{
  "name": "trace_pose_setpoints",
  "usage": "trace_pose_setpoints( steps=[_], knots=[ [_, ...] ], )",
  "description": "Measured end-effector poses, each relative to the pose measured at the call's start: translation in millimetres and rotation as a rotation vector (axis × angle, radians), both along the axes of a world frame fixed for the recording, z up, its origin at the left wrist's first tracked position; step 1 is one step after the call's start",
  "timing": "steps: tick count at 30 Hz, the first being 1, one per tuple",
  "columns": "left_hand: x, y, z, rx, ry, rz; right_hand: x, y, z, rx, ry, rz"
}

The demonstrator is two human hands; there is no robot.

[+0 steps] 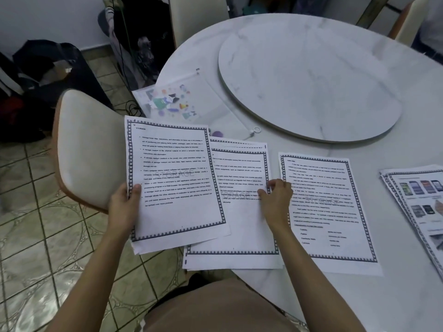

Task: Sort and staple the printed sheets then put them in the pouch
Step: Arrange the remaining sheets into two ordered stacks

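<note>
1. Round marble table [407, 149] with a raised turntable [311, 75] carries the work. One chair [88, 144] stands at the left on tiled floor.
2. Step in hand, as judged: sorting. The printed sheets lie in groups along the near edge: a middle pile [239, 231], a bordered text page [330, 212] just beside it, and a picture pile [422, 200] at the far right.
3. Left hand [124, 204] grips the held stack [175, 183] by its left margin, thumb on top. The stack is raised and overlaps the middle pile.
4. Right hand [275, 195] has its fingers curled on the middle pile's right edge, thumb on the page. It appears to pinch that edge.
5. Next move calls for matching the held stack to its pile, then squaring the edges. No stapler is in view.
6. Pouch [191, 99] is translucent with coloured printed figures. It lies flat beyond the piles, one corner overhanging the table edge. No sheets are visible inside.
</note>
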State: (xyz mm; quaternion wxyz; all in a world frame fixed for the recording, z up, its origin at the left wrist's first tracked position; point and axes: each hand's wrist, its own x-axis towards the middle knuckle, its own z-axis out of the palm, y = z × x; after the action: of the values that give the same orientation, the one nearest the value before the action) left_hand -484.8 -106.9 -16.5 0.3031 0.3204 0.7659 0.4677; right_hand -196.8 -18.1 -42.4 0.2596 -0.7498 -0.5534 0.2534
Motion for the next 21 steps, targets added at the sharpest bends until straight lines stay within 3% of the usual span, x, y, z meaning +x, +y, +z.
trace_pose_setpoints(
  steps=[5,12,21],
  knots=[
    [-4,4,-1,0.001,-0.017,-0.03,0,7,4,0.032,0.146,-0.096],
    [-7,10,3,0.006,-0.027,-0.063,14,14,24,0.11,0.289,-0.039],
    [20,24,7,-0.024,-0.045,-0.135,125,38,72,0.284,0.371,-0.28]
  ],
)
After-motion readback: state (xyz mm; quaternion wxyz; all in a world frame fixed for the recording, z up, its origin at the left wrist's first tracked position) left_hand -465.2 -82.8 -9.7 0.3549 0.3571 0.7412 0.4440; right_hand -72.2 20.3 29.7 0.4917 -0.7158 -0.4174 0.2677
